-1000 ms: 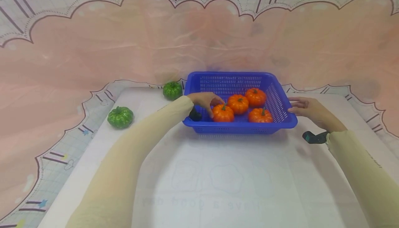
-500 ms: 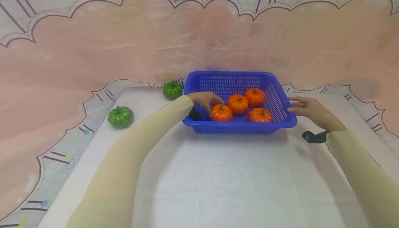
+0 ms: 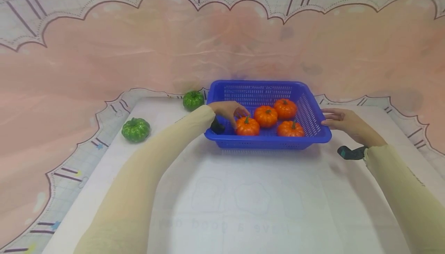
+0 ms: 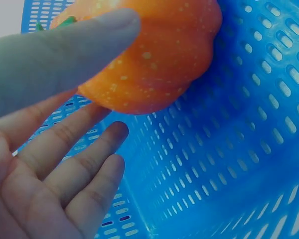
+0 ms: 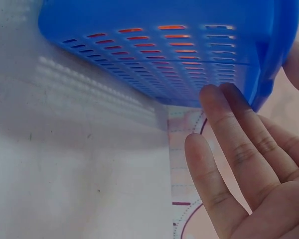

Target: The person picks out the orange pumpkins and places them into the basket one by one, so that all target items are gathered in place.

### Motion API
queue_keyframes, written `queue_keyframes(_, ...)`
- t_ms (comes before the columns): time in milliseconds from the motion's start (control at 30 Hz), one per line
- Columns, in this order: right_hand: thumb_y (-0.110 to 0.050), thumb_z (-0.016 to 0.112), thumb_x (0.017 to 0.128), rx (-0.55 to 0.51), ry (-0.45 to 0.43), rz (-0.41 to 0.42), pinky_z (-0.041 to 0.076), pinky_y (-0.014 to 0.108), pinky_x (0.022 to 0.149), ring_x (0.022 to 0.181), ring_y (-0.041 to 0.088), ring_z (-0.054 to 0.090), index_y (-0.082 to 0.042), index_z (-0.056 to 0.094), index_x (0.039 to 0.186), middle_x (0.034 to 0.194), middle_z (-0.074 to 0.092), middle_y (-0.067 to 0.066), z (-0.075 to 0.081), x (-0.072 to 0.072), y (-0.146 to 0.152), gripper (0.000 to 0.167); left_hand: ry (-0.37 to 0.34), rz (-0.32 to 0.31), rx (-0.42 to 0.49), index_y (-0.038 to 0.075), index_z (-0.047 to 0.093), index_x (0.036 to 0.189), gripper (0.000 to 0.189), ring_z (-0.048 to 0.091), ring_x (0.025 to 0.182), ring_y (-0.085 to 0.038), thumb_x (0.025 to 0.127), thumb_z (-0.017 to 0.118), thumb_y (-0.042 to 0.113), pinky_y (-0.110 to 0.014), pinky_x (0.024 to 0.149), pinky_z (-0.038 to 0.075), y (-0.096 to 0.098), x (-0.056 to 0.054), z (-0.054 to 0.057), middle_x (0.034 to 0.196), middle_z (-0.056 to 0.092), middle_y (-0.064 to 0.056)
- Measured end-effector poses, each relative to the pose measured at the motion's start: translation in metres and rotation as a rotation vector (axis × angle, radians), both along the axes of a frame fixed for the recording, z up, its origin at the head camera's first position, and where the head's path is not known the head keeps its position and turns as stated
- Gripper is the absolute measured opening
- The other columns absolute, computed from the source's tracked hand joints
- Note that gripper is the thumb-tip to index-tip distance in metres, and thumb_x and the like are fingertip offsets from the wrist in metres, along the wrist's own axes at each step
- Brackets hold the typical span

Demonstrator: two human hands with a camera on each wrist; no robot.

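A blue plastic basket point(image 3: 267, 141) holds several small orange pumpkins. My left hand point(image 3: 227, 111) reaches in over its left side, thumb and fingers about the nearest left orange pumpkin point(image 3: 247, 126). In the left wrist view, the thumb crosses in front of that pumpkin point(image 4: 164, 59), and two fingertips go behind it. The ring and little fingers lie free of it. At the basket's right side is my right hand point(image 3: 347, 124), fingers fairly straight, tips at the rim and outer wall. In the right wrist view, the fingers point(image 5: 239, 144) stretch along the perforated wall point(image 5: 154, 55).
Three other orange pumpkins sit to the right inside the basket, one in the middle point(image 3: 265, 116). Two green pumpkins stand on the white table left of it, one at the back point(image 3: 193, 100) and one farther left point(image 3: 136, 130). A pink patterned cloth point(image 3: 222, 49) hangs behind.
The orange pumpkin at my left hand has shifted slightly left and its stem tilts differently. Both hands stay nearly in place. The view has turned very slightly.
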State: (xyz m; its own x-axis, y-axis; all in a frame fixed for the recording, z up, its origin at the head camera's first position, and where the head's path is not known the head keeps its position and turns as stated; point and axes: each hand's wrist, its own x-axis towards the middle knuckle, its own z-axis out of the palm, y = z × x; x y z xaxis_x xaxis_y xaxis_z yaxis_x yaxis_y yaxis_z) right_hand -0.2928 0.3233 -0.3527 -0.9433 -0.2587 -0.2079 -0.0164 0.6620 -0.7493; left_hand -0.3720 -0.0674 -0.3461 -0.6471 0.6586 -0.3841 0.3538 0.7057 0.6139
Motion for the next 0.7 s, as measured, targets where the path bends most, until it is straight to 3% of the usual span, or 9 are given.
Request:
queue_keyframes(167, -0.039, 0.056, 0.093, -0.013, 0.010, 0.006, 0.032, 0.061, 0.106, 0.092, -0.014, 0.054, -0.002, 0.023, 0.148, 0.143, 0.037, 0.030, 0.001, -0.001, 0.005, 0.074, 0.007, -0.002, 0.022, 0.008, 0.049, 0.135, 0.064, 0.046, 0.130, -0.026, 0.076, 0.074, 0.002, -0.037, 0.111, 0.038, -0.002, 0.000, 0.004, 0.140, 0.050, -0.011)
queue_keyframes(300, -0.036, 0.054, 0.094, 0.008, 0.046, 0.021, 0.037, 0.053, 0.104, 0.089, -0.020, 0.050, 0.000, 0.022, 0.148, 0.144, 0.036, 0.030, 0.002, -0.002, 0.008, 0.072, 0.033, 0.001, 0.025, 0.008, 0.048, 0.136, 0.066, 0.047, 0.129, -0.026, 0.076, 0.075, 0.005, -0.037, 0.109, 0.040, -0.003, 0.000, 0.010, 0.140, 0.050, -0.011)
queue_keyframes(433, -0.034, 0.053, 0.095, 0.031, 0.092, 0.028, 0.051, 0.031, 0.095, 0.092, -0.021, 0.050, -0.001, 0.025, 0.147, 0.143, 0.039, 0.028, 0.005, -0.003, 0.012, 0.068, 0.042, 0.011, 0.023, 0.008, 0.045, 0.139, 0.068, 0.047, 0.129, -0.025, 0.078, 0.074, 0.006, -0.036, 0.108, 0.042, -0.004, 0.002, 0.014, 0.141, 0.049, -0.012)
queue_keyframes(533, -0.030, 0.053, 0.096, 0.005, 0.115, 0.037, 0.052, 0.014, 0.085, 0.094, -0.021, 0.051, -0.001, 0.025, 0.147, 0.142, 0.041, 0.027, 0.007, -0.003, 0.014, 0.065, 0.051, 0.014, 0.027, 0.007, 0.044, 0.139, 0.067, 0.047, 0.129, -0.026, 0.079, 0.073, 0.006, -0.036, 0.108, 0.041, -0.006, 0.002, 0.017, 0.142, 0.048, -0.012)
queue_keyframes(600, -0.027, 0.052, 0.096, -0.023, 0.122, 0.045, 0.051, 0.011, 0.083, 0.095, -0.021, 0.052, -0.001, 0.024, 0.147, 0.141, 0.046, 0.021, 0.009, -0.002, 0.016, 0.064, 0.055, 0.015, 0.032, 0.006, 0.044, 0.139, 0.066, 0.046, 0.130, -0.027, 0.080, 0.072, 0.006, -0.037, 0.108, 0.041, -0.007, 0.001, 0.017, 0.142, 0.047, -0.013)
queue_keyframes(700, -0.024, 0.051, 0.097, -0.050, 0.131, 0.055, 0.050, 0.009, 0.082, 0.096, -0.019, 0.054, 0.000, 0.023, 0.147, 0.132, 0.058, -0.004, 0.013, -0.001, 0.017, 0.063, 0.051, 0.028, 0.049, 0.006, 0.044, 0.139, 0.064, 0.046, 0.131, -0.028, 0.081, 0.071, 0.007, -0.038, 0.109, 0.041, -0.010, 0.001, 0.019, 0.143, 0.046, -0.014)
